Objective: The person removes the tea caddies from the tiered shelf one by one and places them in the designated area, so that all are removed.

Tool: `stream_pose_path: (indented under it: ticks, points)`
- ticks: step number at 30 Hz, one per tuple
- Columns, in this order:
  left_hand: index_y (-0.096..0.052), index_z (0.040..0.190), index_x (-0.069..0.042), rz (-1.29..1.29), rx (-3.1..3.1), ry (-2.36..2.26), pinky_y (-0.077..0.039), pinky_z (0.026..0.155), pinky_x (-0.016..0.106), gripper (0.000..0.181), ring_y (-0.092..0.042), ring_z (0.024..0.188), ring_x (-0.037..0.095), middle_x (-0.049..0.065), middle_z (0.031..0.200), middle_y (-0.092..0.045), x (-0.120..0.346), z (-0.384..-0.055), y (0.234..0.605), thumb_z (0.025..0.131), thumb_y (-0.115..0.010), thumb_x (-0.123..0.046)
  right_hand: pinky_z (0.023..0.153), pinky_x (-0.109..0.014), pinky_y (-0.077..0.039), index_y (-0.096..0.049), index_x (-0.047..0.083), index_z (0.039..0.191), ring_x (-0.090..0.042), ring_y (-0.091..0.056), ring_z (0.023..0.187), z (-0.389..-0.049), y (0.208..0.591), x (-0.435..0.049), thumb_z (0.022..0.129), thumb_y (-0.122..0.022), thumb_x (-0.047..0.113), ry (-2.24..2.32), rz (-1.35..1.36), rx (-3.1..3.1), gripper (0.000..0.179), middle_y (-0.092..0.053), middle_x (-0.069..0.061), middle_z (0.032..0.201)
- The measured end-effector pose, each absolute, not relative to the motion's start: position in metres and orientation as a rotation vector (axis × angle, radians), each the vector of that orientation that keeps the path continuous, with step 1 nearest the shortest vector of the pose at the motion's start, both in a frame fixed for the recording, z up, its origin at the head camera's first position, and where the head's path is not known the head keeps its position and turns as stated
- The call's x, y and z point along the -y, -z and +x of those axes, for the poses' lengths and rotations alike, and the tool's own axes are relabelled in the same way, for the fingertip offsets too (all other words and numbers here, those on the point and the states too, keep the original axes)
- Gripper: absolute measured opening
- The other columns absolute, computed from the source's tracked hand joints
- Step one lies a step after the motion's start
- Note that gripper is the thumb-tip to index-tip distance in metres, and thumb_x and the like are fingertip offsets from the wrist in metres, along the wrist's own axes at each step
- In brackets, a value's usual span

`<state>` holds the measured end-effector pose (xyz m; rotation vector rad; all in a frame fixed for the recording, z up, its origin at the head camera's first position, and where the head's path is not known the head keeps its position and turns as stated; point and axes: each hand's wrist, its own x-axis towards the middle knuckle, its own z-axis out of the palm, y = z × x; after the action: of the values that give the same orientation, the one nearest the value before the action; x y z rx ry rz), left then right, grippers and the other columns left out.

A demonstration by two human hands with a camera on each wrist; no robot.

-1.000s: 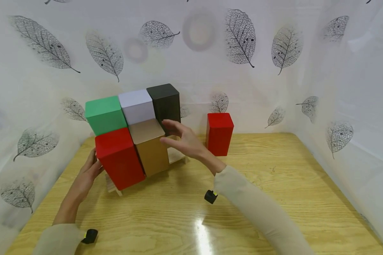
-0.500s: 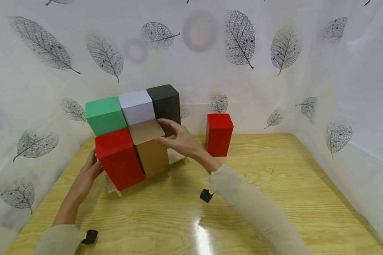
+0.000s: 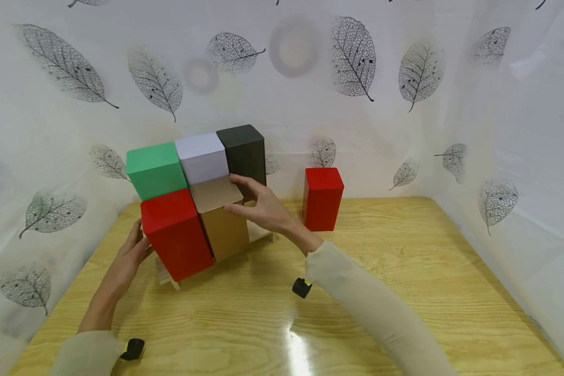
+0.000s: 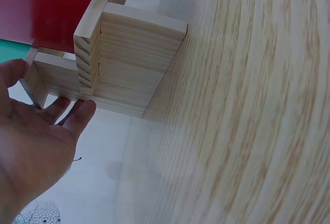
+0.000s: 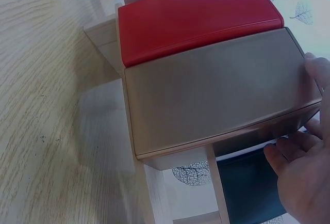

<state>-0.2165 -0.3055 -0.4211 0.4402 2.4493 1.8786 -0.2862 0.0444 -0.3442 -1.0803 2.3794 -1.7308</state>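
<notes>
A stepped wooden rack (image 4: 136, 51) carries two rows of boxes, tilted slightly back. In its front row are a red box (image 3: 180, 237) and a golden-brown box (image 3: 224, 232). Behind these stand green (image 3: 157, 175), pale lilac (image 3: 202, 162) and black (image 3: 245, 154) boxes. My left hand (image 3: 127, 261) grips the rack's left side; the left wrist view shows thumb and fingers at its wooden panels. With thumb in front and fingers behind, my right hand (image 3: 269, 209) holds the brown box near its upper right edge. The right wrist view shows this brown box (image 5: 221, 90) close up.
Another red box (image 3: 322, 201) stands upright on the wood-grain table (image 3: 380, 250), right of the rack. A leaf-patterned white sheet (image 3: 291, 104) encloses the back and sides. To the right of the brown box, the rack's front tier has an open slot.
My right hand has shifted a little left, bringing its thumb and fingers onto the brown box's upper edge. The left hand, rack and boxes have stayed in place.
</notes>
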Motion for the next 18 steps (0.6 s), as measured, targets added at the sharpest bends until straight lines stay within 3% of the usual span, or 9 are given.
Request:
stream_pose_path:
  ticks: [7, 13, 18]
  points:
    - [0.012, 0.166, -0.018, 0.424, -2.461, -1.856, -0.036, 0.099, 0.006, 0.069, -0.006, 0.155, 0.041, 0.010, 0.172, 0.014, 0.3055, -0.2163, 0.4206, 0.115, -0.031, -0.038, 0.109, -0.046, -0.046, -0.045, 0.004, 0.154, -0.021, -0.050, 0.133, -0.2870, 0.3441, -0.0440, 0.095, -0.076, 0.018, 1.744, -1.111, -2.387, 0.068, -0.045, -0.005, 0.158]
    - [0.013, 0.166, -0.019, 0.394, -2.473, -1.843, -0.036, 0.099, 0.005, 0.070, -0.008, 0.154, 0.046, 0.011, 0.172, 0.014, 0.3060, -0.2167, 0.4197, 0.115, -0.030, -0.040, 0.112, -0.036, -0.042, -0.053, 0.004, 0.144, -0.016, -0.048, 0.135, -0.2858, 0.3408, -0.0466, 0.091, -0.081, 0.016, 1.709, -1.157, -2.454, 0.061, -0.050, -0.006, 0.152]
    - [0.015, 0.165, -0.019, 0.381, -2.466, -1.841, -0.036, 0.099, 0.005, 0.071, -0.007, 0.153, 0.047, 0.011, 0.171, 0.016, 0.3057, -0.2159, 0.4198, 0.115, -0.031, -0.040, 0.112, -0.045, -0.042, -0.056, 0.001, 0.136, -0.019, -0.051, 0.129, -0.2838, 0.3413, -0.0494, 0.087, -0.083, 0.010, 1.747, -1.217, -2.396, 0.057, -0.049, -0.011, 0.146]
